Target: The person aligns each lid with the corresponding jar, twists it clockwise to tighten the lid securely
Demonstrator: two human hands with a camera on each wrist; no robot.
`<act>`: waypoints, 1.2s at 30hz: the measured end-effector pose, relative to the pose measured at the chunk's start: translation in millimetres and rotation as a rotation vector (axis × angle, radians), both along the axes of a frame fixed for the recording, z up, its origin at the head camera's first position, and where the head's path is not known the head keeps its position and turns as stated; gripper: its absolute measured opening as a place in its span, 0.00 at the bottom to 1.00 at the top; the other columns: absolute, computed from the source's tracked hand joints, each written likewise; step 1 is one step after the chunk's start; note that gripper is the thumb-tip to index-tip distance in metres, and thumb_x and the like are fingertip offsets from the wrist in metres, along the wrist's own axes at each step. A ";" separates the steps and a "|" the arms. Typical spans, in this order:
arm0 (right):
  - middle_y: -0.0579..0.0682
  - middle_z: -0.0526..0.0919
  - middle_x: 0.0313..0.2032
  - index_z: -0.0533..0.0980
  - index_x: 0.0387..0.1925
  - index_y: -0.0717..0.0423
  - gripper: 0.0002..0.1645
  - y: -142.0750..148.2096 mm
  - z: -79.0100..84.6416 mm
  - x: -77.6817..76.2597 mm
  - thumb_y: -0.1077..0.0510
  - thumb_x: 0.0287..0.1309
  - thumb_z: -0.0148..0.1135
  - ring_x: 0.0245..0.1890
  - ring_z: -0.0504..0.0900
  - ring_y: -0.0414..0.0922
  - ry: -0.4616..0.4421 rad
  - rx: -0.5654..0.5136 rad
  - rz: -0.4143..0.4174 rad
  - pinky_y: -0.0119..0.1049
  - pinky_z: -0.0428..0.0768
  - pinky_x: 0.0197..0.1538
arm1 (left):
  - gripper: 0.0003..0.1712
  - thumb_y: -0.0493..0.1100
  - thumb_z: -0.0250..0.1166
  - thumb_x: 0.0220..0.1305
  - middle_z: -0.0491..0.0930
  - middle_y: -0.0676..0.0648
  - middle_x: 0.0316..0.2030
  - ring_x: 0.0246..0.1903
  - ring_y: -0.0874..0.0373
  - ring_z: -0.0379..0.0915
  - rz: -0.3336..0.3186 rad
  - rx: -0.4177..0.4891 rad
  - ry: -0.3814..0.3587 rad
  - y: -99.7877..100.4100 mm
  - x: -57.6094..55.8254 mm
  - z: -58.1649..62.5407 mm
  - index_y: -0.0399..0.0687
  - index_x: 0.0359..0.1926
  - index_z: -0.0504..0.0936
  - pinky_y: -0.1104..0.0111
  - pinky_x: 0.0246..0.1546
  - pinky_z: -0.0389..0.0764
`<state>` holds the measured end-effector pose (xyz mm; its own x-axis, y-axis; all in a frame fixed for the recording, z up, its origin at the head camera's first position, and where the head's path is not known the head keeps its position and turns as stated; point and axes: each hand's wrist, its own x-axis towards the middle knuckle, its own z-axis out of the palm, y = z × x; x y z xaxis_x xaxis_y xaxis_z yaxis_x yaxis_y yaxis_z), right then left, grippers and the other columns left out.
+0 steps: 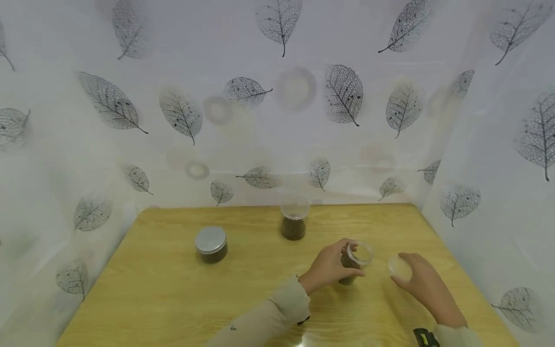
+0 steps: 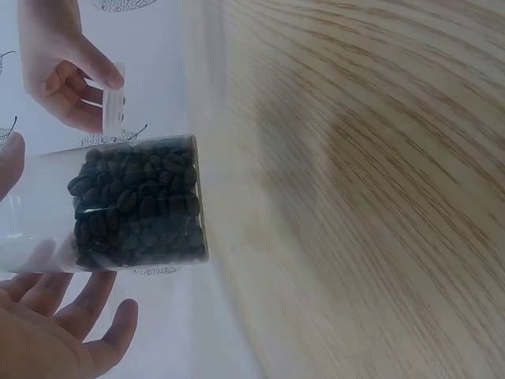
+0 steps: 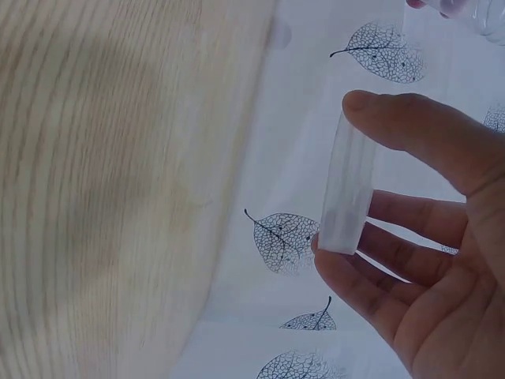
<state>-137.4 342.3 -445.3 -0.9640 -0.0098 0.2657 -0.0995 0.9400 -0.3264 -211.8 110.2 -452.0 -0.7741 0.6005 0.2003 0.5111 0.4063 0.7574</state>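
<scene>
A clear jar (image 2: 138, 207) partly filled with dark coffee beans is gripped by my left hand (image 1: 331, 267), the thumb on one side and the fingers on the other. Its mouth is uncovered in the head view, and its base looks raised off the table. To the right of it, my right hand (image 1: 427, 286) pinches a translucent whitish lid (image 3: 347, 185) by its rim between thumb and fingers. The lid is tilted on edge and apart from the jar.
A second clear jar (image 1: 294, 226) with dark contents stands at the back middle of the wooden table (image 1: 165, 299). Left of it sits a low round container (image 1: 211, 244) with a silver lid. Leaf-patterned sheeting (image 1: 260, 135) surrounds the table's back and sides.
</scene>
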 end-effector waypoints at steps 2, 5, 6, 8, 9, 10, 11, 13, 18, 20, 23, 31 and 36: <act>0.71 0.78 0.42 0.72 0.47 0.76 0.33 -3.1 2.4 -2.1 0.60 0.39 0.73 0.43 0.77 0.67 0.019 0.011 0.014 0.60 0.75 0.47 | 0.37 0.56 0.73 0.45 0.79 0.54 0.50 0.46 0.65 0.76 0.005 0.004 -0.004 -5.9 -0.8 0.6 0.60 0.58 0.71 0.73 0.44 0.78; 0.71 0.78 0.42 0.73 0.46 0.76 0.34 -7.1 4.4 -4.8 0.60 0.38 0.74 0.43 0.77 0.67 0.055 0.021 0.040 0.60 0.75 0.48 | 0.38 0.56 0.73 0.45 0.80 0.55 0.50 0.45 0.66 0.76 0.012 0.009 -0.008 -14.5 -1.5 0.8 0.62 0.59 0.71 0.73 0.43 0.78; 0.71 0.78 0.42 0.73 0.46 0.76 0.34 -8.4 5.1 -5.2 0.60 0.38 0.74 0.43 0.77 0.67 0.062 0.022 0.045 0.60 0.75 0.48 | 0.38 0.57 0.73 0.45 0.80 0.55 0.50 0.45 0.66 0.76 0.014 0.008 -0.007 -17.2 -1.7 0.3 0.62 0.59 0.71 0.73 0.43 0.78; 0.71 0.78 0.43 0.73 0.47 0.76 0.34 -11.2 6.0 -6.5 0.60 0.37 0.74 0.44 0.77 0.66 0.079 0.023 0.057 0.59 0.75 0.48 | 0.39 0.58 0.73 0.44 0.79 0.56 0.51 0.47 0.65 0.76 0.024 0.001 0.003 -23.4 -2.3 -0.4 0.63 0.60 0.71 0.72 0.45 0.78; 0.70 0.78 0.43 0.73 0.47 0.75 0.34 -12.3 6.3 -6.9 0.60 0.37 0.74 0.44 0.77 0.66 0.082 0.019 0.059 0.59 0.75 0.48 | 0.40 0.58 0.73 0.43 0.79 0.57 0.51 0.48 0.64 0.76 0.030 0.000 0.006 -26.7 -2.4 -0.9 0.64 0.60 0.71 0.72 0.45 0.78; 0.70 0.78 0.44 0.73 0.47 0.75 0.34 -13.6 6.8 -7.3 0.60 0.38 0.74 0.45 0.77 0.66 0.081 0.016 0.060 0.59 0.75 0.49 | 0.40 0.59 0.73 0.43 0.79 0.58 0.52 0.49 0.64 0.76 0.035 -0.005 0.012 -30.0 -2.5 -1.2 0.64 0.60 0.70 0.71 0.46 0.78; 0.70 0.78 0.44 0.73 0.48 0.75 0.34 -14.9 7.5 -7.8 0.60 0.38 0.74 0.45 0.77 0.66 0.077 0.014 0.059 0.59 0.75 0.49 | 0.41 0.59 0.73 0.42 0.78 0.58 0.52 0.50 0.64 0.76 0.039 -0.008 0.018 -33.2 -2.6 -1.7 0.65 0.60 0.70 0.71 0.47 0.78; 0.69 0.78 0.45 0.73 0.48 0.74 0.34 -17.6 9.0 -8.9 0.60 0.39 0.74 0.45 0.77 0.66 0.082 0.002 0.065 0.59 0.76 0.49 | 0.41 0.59 0.73 0.42 0.78 0.58 0.54 0.52 0.62 0.75 0.046 -0.007 0.022 -40.5 -2.5 -1.3 0.65 0.61 0.70 0.69 0.49 0.78; 0.69 0.78 0.46 0.73 0.49 0.73 0.34 -25.9 14.9 -11.5 0.60 0.39 0.74 0.45 0.77 0.65 0.092 -0.025 0.089 0.57 0.77 0.47 | 0.41 0.58 0.74 0.42 0.79 0.56 0.53 0.46 0.63 0.78 0.050 0.000 0.021 -59.8 -1.3 2.7 0.65 0.61 0.71 0.68 0.49 0.78; 0.68 0.78 0.47 0.72 0.50 0.73 0.35 -29.7 17.1 -12.4 0.60 0.40 0.74 0.44 0.78 0.63 0.090 -0.032 0.099 0.55 0.79 0.45 | 0.41 0.58 0.74 0.42 0.80 0.56 0.51 0.43 0.64 0.78 0.052 -0.006 0.044 -67.2 -1.3 4.2 0.64 0.60 0.72 0.70 0.46 0.79; 0.67 0.78 0.47 0.72 0.51 0.71 0.35 -35.4 19.8 -13.2 0.60 0.41 0.74 0.41 0.80 0.60 0.090 -0.044 0.105 0.52 0.81 0.42 | 0.40 0.56 0.75 0.42 0.81 0.56 0.48 0.40 0.63 0.78 0.055 -0.019 0.092 -77.6 -1.2 4.9 0.61 0.60 0.73 0.73 0.41 0.78; 0.66 0.78 0.47 0.73 0.50 0.70 0.34 -48.7 24.6 -13.9 0.61 0.39 0.74 0.38 0.81 0.56 0.129 -0.085 0.137 0.47 0.82 0.39 | 0.41 0.57 0.75 0.41 0.83 0.53 0.44 0.40 0.67 0.77 0.047 -0.063 0.194 -103.1 2.6 4.1 0.54 0.59 0.74 0.73 0.43 0.79; 0.64 0.79 0.46 0.73 0.51 0.69 0.34 -56.0 26.0 -14.0 0.62 0.39 0.74 0.40 0.81 0.56 0.135 -0.105 0.176 0.46 0.82 0.38 | 0.41 0.56 0.76 0.39 0.83 0.55 0.43 0.39 0.69 0.76 0.036 -0.095 0.199 -117.7 6.3 4.4 0.52 0.58 0.74 0.70 0.48 0.79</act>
<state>-151.4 286.3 -419.3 -0.9055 -0.1398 0.4008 -0.3082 0.8657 -0.3944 -205.5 -7.5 -447.6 -0.7461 0.5969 0.2951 0.6308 0.4916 0.6004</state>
